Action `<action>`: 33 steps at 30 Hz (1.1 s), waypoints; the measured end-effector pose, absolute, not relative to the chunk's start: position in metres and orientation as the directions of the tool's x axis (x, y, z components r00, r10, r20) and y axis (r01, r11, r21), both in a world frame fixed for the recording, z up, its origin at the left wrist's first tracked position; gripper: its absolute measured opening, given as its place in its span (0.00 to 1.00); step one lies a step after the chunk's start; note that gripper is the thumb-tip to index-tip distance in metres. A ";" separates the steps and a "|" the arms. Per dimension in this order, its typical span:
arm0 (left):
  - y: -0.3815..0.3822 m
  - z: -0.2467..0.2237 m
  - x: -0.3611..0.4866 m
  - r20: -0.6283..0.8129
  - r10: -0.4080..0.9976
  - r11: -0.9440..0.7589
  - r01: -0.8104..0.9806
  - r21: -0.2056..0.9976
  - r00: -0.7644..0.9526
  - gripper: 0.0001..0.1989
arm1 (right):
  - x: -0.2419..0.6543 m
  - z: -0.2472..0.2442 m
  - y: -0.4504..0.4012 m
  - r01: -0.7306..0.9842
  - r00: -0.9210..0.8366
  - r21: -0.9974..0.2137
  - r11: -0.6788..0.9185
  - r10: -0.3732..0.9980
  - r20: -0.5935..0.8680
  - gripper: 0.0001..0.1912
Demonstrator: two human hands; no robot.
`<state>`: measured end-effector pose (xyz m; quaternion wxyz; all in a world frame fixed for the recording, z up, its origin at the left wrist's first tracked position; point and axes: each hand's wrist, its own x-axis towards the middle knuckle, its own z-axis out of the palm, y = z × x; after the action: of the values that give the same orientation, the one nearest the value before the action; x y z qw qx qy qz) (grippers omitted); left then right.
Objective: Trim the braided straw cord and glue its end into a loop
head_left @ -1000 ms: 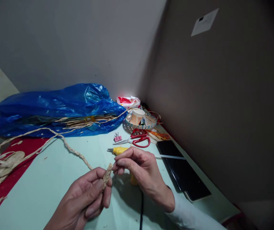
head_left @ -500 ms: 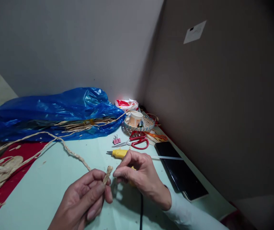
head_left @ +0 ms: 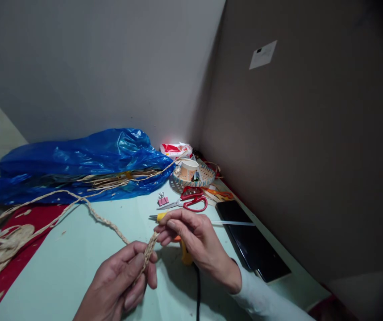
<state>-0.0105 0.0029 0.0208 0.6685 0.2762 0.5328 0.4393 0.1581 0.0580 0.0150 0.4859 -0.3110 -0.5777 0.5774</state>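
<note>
My left hand (head_left: pixel 119 278) is closed around a short braided straw cord (head_left: pixel 150 249), whose upper end sticks up past the thumb. My right hand (head_left: pixel 196 240) has its fingertips closed on that upper end. From behind the left hand, a longer pale braid (head_left: pixel 106 220) runs up and left across the table. A yellow hot glue gun (head_left: pixel 187 255) lies partly hidden behind the right hand, its nozzle pointing left and a white glue stick (head_left: pixel 233 223) out of its back. Just beyond are red-handled scissors (head_left: pixel 194 204) and a pink binder clip (head_left: pixel 162 200).
A blue plastic bag (head_left: pixel 77 154) with straw strands lies along the back wall. A woven basket (head_left: pixel 208 174) holds a paper cup (head_left: pixel 189 169). To the right lies a black tablet-like slab (head_left: pixel 255 240). A coiled straw piece (head_left: pixel 7 254) rests on red cloth (head_left: pixel 49 211) at left.
The right fingers have come onto the end of the short braid from beside it. More of the braid now shows above the left thumb. The view has tilted slightly upward.
</note>
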 end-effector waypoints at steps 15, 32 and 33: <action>0.000 0.020 -0.009 -0.501 0.865 0.487 -0.291 0.823 0.029 0.22 | 0.159 0.022 0.057 -0.109 -0.474 -0.992 0.063 0.874 0.108 0.14; 0.000 0.003 -0.011 -0.296 0.955 0.296 0.001 0.955 -0.030 0.23 | 0.158 0.014 0.055 0.066 -0.390 -0.953 0.296 0.887 0.248 0.13; 0.000 0.004 -0.010 -0.273 0.961 0.275 0.030 0.961 -0.050 0.22 | 0.158 0.014 0.055 0.075 -0.394 -0.948 0.308 0.883 0.255 0.14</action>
<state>-0.0098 -0.0003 0.0036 0.5436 0.4237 0.5846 0.4280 0.1576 0.0552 0.0143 0.4261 -0.3485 -0.6873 0.4739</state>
